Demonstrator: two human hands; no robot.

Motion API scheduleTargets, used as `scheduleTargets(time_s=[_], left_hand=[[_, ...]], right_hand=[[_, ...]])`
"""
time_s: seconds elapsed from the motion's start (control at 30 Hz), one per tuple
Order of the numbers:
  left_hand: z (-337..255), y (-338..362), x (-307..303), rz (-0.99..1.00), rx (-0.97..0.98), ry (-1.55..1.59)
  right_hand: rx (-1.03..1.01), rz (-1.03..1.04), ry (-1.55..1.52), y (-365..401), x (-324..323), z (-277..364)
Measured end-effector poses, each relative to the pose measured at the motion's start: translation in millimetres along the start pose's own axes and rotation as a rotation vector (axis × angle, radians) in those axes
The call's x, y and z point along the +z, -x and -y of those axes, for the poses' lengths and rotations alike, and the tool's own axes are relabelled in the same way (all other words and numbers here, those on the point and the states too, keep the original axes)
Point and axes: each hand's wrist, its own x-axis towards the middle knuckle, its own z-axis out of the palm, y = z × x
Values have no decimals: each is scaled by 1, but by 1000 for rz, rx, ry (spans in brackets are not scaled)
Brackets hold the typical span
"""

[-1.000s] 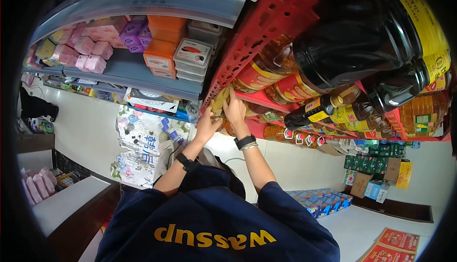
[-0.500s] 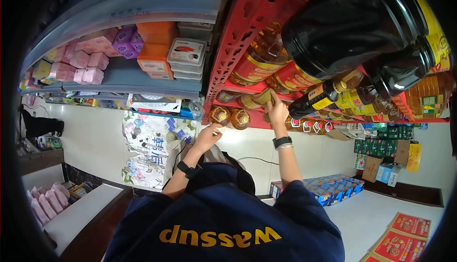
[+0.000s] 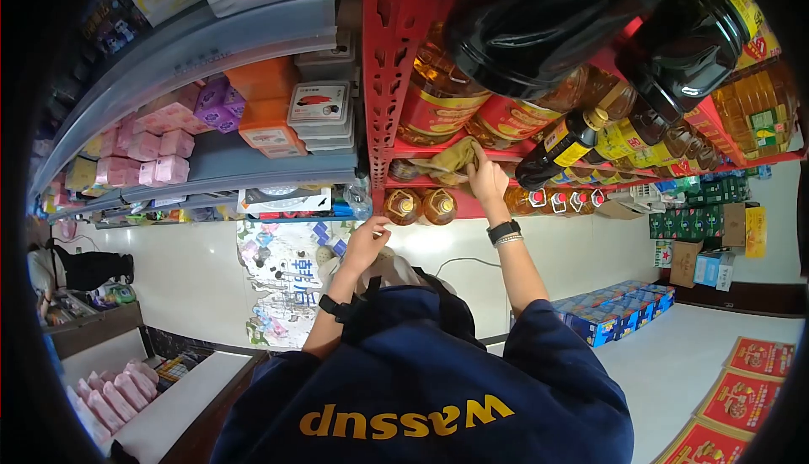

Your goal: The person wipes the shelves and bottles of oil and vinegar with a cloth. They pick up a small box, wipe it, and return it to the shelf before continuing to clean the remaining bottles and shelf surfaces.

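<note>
1. R hand (image 3: 487, 179): arm extended to the red rack (image 3: 396, 59). Fingers clamped on a yellowish cloth (image 3: 447, 162) and pressing it onto the edge of a rack tier. Grip state: grasping the cloth. A watch (image 3: 503, 230) sits on this wrist.

2. Cloth pos.: bunched, touching the red tier edge, just beside the R fingertips. It lies below 2 large amber oil jugs (image 3: 438, 101) and above-right of 2 small oil bottles (image 3: 420, 206).

3. L hand (image 3: 366, 241): raised, fingers loosely curled, nothing held. Grip state: released. Thumb and forefinger are just beside the nearer of the 2 small oil bottles; contact can't be confirmed. A black wristband (image 3: 330, 305) sits on this wrist.

4. Small oil bottles: 2 units, side by side, touching or nearly so, at the L end of the tier next to the rack upright.

5. Adjacent items:
- Big dark bottles (image 3: 539, 17) fill the near part of the rack, w/ a slim dark bottle w/ yellow label (image 3: 565, 145) under them.
- Grey shelf unit (image 3: 244, 156) to the L of the rack carries pink packs (image 3: 164, 169) and orange boxes (image 3: 265, 114).
- Blue cartons (image 3: 624, 312) stand on the floor; red leaflets (image 3: 758, 359) lie well apart from them.

6. Navy shirt (image 3: 421, 380) w/ yellow lettering fills the lower part of the view.
</note>
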Motion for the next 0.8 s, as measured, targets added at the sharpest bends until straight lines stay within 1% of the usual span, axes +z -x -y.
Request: scheduleTargets(time_s=[0.07, 0.13, 0.17, 0.2, 0.23, 0.27, 0.3, 0.33, 0.4, 0.47, 0.5, 0.53, 0.6, 0.67, 0.7, 0.8], left_hand=[[9, 2, 0, -4, 2, 17], [12, 5, 3, -34, 32, -4], [11, 5, 5, -32, 33, -4], [10, 7, 7, 29, 6, 9], [9, 9, 8, 91, -21, 18], [8, 12, 8, 99, -23, 10], [6, 13, 8, 120, -24, 13], [5, 12, 9, 136, -24, 18], [11, 12, 12, 122, -6, -7], [19, 11, 15, 77, 26, -58], [17, 12, 16, 79, 28, -59], [13, 13, 17, 86, 19, -46], [7, 14, 16, 97, 12, -37], [3, 14, 18, 150, -1, -40], [4, 13, 21, 149, -1, -37], [7, 12, 25, 153, -7, -54]], right_hand=[[19, 5, -35, -1, 10, 6], [-15, 101, 24, 4, 8, 33], [-3, 63, -55, 7, 18, 41], [1, 63, -58, 6, 16, 38], [-24, 102, 2, 2, 11, 32], [-48, 142, 62, -1, 5, 25], [-37, 134, 82, -6, -3, 17], [-25, 116, 31, -14, -2, 6], [-13, 86, -34, -21, 5, 6], [48, 115, -3, -14, 10, 19], [33, 143, -25, -6, 8, 30], [20, 115, -52, 3, 13, 38], [-44, 120, -23, 2, 7, 30], [-60, 188, 55, -14, 2, 16], [-66, 137, 55, -24, 4, 13], [-8, 152, 58, -42, 13, 16]])
